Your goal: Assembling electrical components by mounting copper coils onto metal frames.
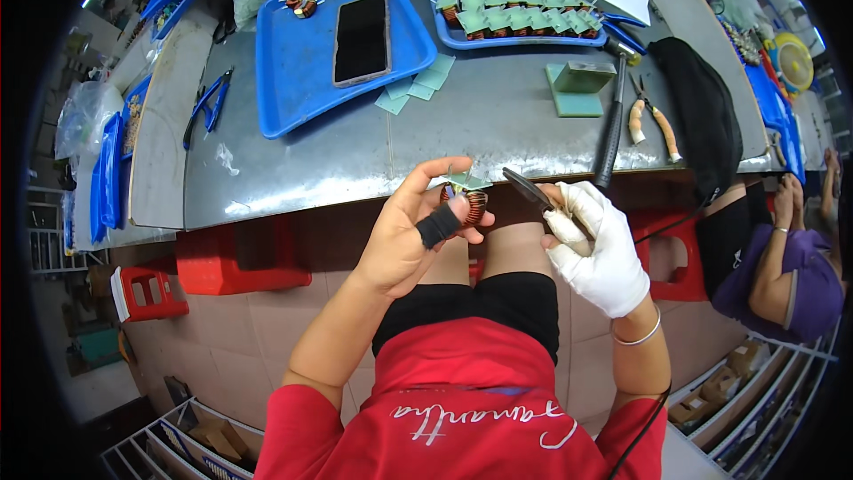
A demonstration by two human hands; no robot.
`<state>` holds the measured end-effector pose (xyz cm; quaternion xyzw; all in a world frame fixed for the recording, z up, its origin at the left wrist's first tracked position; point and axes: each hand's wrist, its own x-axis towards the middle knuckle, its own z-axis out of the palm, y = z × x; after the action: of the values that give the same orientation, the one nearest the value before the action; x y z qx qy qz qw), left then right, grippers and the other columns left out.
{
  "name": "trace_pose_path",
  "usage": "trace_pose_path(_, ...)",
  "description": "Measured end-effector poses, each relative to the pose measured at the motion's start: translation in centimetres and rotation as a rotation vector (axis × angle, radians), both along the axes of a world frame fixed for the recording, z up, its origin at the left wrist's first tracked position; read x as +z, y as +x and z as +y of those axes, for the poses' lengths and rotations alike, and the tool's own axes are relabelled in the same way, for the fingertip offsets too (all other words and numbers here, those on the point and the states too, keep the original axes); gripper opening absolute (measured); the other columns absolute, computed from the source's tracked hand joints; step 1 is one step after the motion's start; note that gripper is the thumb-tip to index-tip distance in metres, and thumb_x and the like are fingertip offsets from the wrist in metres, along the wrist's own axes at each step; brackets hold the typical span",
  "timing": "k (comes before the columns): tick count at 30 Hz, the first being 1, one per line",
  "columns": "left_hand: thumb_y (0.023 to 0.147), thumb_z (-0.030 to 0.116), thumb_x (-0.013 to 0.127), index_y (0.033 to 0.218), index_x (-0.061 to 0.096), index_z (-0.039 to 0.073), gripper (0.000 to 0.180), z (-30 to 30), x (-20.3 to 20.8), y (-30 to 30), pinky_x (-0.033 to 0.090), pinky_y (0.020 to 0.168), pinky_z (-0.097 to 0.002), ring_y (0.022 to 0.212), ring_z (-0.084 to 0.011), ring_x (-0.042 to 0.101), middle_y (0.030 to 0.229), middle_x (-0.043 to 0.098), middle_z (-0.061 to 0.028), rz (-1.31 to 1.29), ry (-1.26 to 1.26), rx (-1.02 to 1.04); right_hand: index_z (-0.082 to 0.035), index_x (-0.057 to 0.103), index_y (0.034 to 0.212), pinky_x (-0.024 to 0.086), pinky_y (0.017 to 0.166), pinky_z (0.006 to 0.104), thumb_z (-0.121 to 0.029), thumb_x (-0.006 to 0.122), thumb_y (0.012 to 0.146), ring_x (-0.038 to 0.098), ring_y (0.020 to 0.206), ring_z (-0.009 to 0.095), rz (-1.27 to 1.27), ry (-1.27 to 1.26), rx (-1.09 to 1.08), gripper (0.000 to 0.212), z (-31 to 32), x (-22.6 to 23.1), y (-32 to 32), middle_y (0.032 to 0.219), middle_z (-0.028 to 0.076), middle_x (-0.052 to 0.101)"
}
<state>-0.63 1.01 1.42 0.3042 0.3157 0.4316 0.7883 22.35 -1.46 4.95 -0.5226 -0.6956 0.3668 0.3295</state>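
My left hand [397, 244], a black wrap around its thumb, grips a copper-wound coil [476, 207] just off the table's front edge. A small green plate [469, 182] sits on top of that coil, with thin wire ends by it. In a white glove, my right hand [606, 253] is closed round pliers [526, 187] whose handles are wrapped in white. The dark jaws point up and left toward the coil, apart from it. Whether the jaws are parted is hard to make out.
On the grey metal table [311, 169] lies a blue tray [298, 93] with a phone [362, 40] and another coil [302, 5]. A second tray [524, 41] holds several coils with green plates. A hammer [611, 129], spare pliers [653, 120] and a black pouch [702, 107] lie right. A co-worker [782, 276] sits there.
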Motion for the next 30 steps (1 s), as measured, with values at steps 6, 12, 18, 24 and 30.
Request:
trace_pose_path(6, 0.081, -0.004, 0.069, 0.134, 0.04, 0.005, 0.06, 0.4, -0.3, 0.1, 0.051, 0.086, -0.0298, 0.097, -0.0195, 0.062, 0.114, 0.058, -0.0171, -0.066, -0.022, -0.022, 0.003, 0.056, 0.112, 0.049, 0.076, 0.0342, 0.0, 0.066, 0.076, 0.059, 0.083, 0.032, -0.072, 0.126, -0.129, 0.037, -0.3, -1.0, 1.1, 0.096, 0.016, 0.058)
trace_pose_path(12, 0.08, -0.005, 0.068, 0.133, 0.041, 0.004, 0.059, 0.8, -0.1, 0.6, 0.047, 0.093, -0.0309, 0.105, -0.021, 0.06, 0.118, 0.057, -0.0164, -0.092, -0.048, 0.002, 0.003, 0.054, 0.114, 0.048, 0.077, 0.0349, 0.0, 0.067, 0.077, 0.059, 0.084, 0.031, -0.049, 0.117, -0.199, 0.039, -0.4, -0.9, 1.5, 0.096, 0.015, 0.058)
trace_pose_path(18, 0.083, -0.002, 0.066, 0.134, 0.042, 0.001, 0.056, 1.0, 0.1, 1.0, 0.046, 0.096, -0.0303, 0.107, -0.0209, 0.059, 0.121, 0.055, -0.0162, -0.079, -0.039, -0.014, 0.002, 0.054, 0.114, 0.048, 0.077, 0.0345, -0.001, 0.068, 0.078, 0.059, 0.084, 0.03, -0.054, 0.141, -0.218, 0.039, -0.3, -1.5, 1.8, 0.095, 0.015, 0.057)
trace_pose_path(24, 0.088, 0.005, 0.065, 0.137, 0.04, 0.0, 0.055, 1.3, -0.2, 1.1, 0.046, 0.098, -0.0324, 0.108, -0.022, 0.059, 0.121, 0.056, -0.0154, -0.085, -0.027, -0.006, 0.002, 0.052, 0.116, 0.048, 0.076, 0.0314, -0.001, 0.066, 0.081, 0.058, 0.079, 0.024, 0.044, 0.089, -0.347, 0.037, -0.2, -2.5, 2.7, 0.093, 0.015, 0.059)
trace_pose_path(30, 0.096, 0.014, 0.058, 0.138, 0.04, 0.0, 0.048, 1.9, -0.2, 1.3, 0.048, 0.095, -0.0334, 0.108, -0.0239, 0.06, 0.122, 0.056, -0.0174, 0.004, -0.003, 0.007, 0.004, 0.051, 0.117, 0.048, 0.084, 0.0305, -0.005, 0.076, 0.077, 0.06, 0.091, 0.023, -0.154, 0.236, -0.673, 0.047, 2.0, -5.0, 5.0, 0.108, 0.016, 0.059)
